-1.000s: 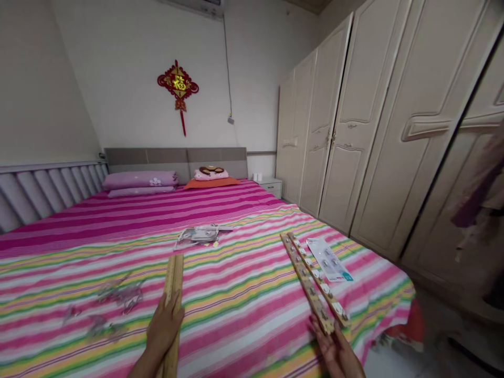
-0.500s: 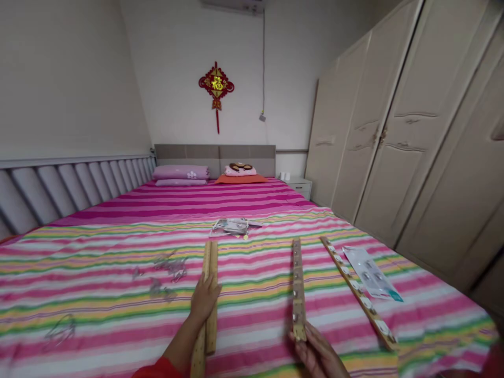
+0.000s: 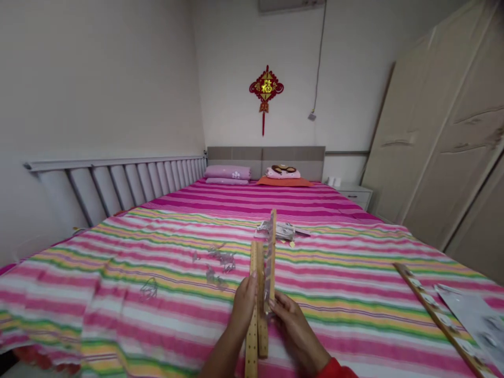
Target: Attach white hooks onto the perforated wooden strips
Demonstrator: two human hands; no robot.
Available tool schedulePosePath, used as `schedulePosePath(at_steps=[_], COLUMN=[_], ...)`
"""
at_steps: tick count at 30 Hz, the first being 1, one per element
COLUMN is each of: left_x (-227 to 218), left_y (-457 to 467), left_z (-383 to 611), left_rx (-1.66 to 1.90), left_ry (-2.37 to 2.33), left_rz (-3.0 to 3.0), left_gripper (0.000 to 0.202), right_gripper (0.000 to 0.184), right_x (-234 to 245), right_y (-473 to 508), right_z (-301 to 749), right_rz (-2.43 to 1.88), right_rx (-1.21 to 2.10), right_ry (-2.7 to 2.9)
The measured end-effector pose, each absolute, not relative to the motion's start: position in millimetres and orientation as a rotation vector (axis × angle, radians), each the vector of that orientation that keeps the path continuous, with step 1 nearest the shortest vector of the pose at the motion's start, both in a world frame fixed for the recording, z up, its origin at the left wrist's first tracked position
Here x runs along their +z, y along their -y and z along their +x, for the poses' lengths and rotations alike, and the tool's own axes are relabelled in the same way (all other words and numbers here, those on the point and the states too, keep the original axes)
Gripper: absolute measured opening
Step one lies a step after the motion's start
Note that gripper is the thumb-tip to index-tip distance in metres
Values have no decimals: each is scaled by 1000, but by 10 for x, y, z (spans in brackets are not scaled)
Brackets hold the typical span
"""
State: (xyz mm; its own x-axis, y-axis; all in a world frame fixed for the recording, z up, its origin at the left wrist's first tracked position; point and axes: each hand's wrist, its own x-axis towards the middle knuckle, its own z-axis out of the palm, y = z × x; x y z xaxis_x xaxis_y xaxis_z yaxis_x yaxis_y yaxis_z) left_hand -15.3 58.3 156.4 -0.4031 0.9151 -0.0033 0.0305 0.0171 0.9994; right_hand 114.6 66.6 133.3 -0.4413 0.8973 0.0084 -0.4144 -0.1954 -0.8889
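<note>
My right hand (image 3: pixel 293 317) grips the lower end of a wooden strip (image 3: pixel 271 257), which is raised and turned on edge. Clear or metallic fittings run along its left-facing side; their exact kind is blurred. Just left of it, two bare wooden strips lie side by side on the bed: a left one with rows of small holes (image 3: pixel 251 341) and a right one (image 3: pixel 262 336). My left hand (image 3: pixel 243 302) is closed against the edge of the left strip, its fingers partly hidden.
Another wooden strip (image 3: pixel 431 304) with round white fittings lies at the right, beside a blister pack (image 3: pixel 470 315). Small clear pieces (image 3: pixel 222 260) and a thin clear loop (image 3: pixel 148 289) are scattered left. A plastic packet (image 3: pixel 285 231) lies farther back on the striped sheet (image 3: pixel 334 294).
My right hand has lifted the strip with fittings and brought it left, beside the two bare strips, turning it on edge. My left hand stays at the bare strips. The view has swung left.
</note>
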Motion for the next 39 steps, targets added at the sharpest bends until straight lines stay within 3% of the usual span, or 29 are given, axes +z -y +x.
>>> schedulePosePath(at_steps=[10,25,34,39], left_x=[1416,1401,1449,1606], left_y=[-920,-1157,-1449,-1659], left_z=[-736,-1146,-1347,-1270], left_rx=[1676,1470,1551,1578], left_ry=[-1771,-1516,-1855,-1854], left_rz=[1134,1403,1356,1214], left_gripper=[43,49,35,47], right_gripper=[34,25,23,29], right_x=[1405,1469,1476,1411], right_y=[-862,-1028,-1016,-884], right_z=[416,482,560,519], right_rz=[-622,-656,-709,-705], right_rx=[1792,1985,1925,1892], right_ry=[1239,1094,1191,1263])
